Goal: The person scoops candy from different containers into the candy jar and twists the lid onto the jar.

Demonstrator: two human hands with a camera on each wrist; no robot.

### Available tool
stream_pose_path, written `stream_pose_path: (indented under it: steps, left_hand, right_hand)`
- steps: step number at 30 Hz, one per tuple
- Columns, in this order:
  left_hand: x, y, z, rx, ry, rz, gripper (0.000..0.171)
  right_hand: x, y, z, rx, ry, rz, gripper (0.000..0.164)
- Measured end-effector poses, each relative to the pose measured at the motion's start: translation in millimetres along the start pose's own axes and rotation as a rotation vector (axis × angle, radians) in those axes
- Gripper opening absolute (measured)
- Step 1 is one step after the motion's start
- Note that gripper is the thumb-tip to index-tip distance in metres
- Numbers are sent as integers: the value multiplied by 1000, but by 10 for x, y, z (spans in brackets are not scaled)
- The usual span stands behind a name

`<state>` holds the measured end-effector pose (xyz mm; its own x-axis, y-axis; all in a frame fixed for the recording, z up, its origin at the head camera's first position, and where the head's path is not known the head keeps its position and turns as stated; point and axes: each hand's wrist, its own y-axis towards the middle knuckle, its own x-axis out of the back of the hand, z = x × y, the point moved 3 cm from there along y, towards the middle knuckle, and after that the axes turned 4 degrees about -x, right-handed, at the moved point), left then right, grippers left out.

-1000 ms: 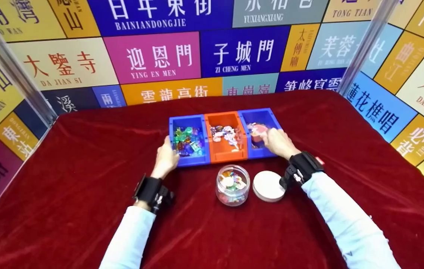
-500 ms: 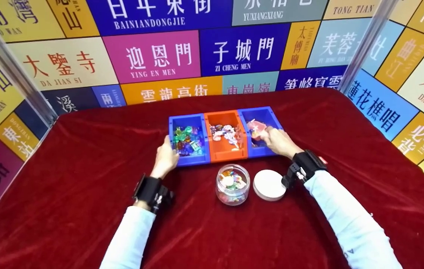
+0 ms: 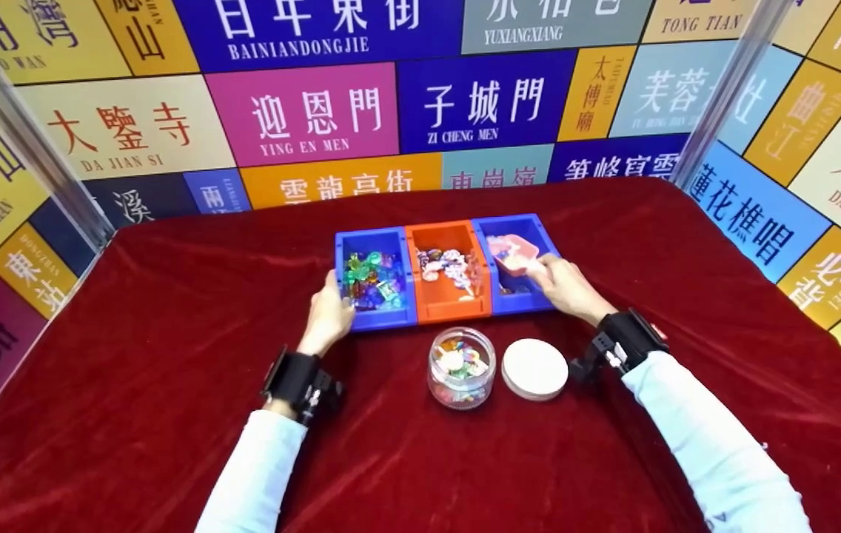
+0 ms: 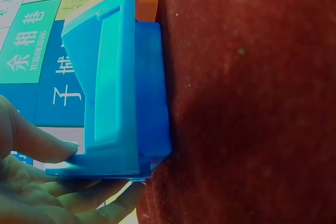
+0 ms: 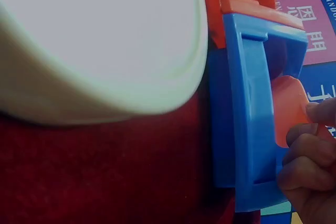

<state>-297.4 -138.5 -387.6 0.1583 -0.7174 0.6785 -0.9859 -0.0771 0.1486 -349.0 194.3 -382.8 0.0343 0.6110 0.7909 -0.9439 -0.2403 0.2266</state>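
Observation:
My left hand (image 3: 328, 317) grips the outer edge of the left blue bin (image 4: 113, 114), thumb over the rim and fingers outside it. Green, blue and amber translucent pieces (image 3: 372, 281) lie in that bin. My right hand (image 3: 567, 287) pinches the handle of a pink scoop (image 3: 527, 250), which sits in the opening of the right blue bin (image 3: 528, 302). Small pale pieces show in the scoop's bowl. Between the blue bins, an orange bin (image 3: 454, 309) holds several white and purple swirled pieces (image 3: 452, 268).
A clear open jar (image 3: 463, 389) with mixed colourful pieces stands in front of the bins. Right beside it lies a white lid (image 3: 535, 366), very close to the right wrist camera. Red cloth (image 3: 169, 370) covers the table; a printed wall (image 3: 302, 111) rises behind.
My right hand has drawn slightly to the right and tilted the scoop, so its bowl now shows more clearly with pieces in it. My left hand stays on the left bin.

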Motion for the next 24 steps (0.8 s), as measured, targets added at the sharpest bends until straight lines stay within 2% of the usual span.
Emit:
stream_pose_path:
  steps: [4, 8, 14, 17, 20, 24]
  left_hand:
    - [2, -3, -5, -10, -3, -14, 56]
    - [-17, -29, -36, -63, -16, -73, 60]
    - [10, -82, -104, -229, -96, -289, 53]
    - [35, -101, -152, -322, -129, -375, 47]
    - [45, -130, -226, -406, -158, -420, 41]
    - [21, -197, -342, -507, -188, -419, 41]
  right_hand:
    - [44, -43, 11, -11, 34, -18, 27]
    - [74, -104, -1, -23, 66, -37, 27]
    - [168, -210, -30, -15, 101, -70, 26]
    - [235, -263, -61, -30, 162, -54, 25]
    - [311, -330, -63, -51, 250, -23, 24]
    - [419, -453, 38, -40, 334, -12, 19]
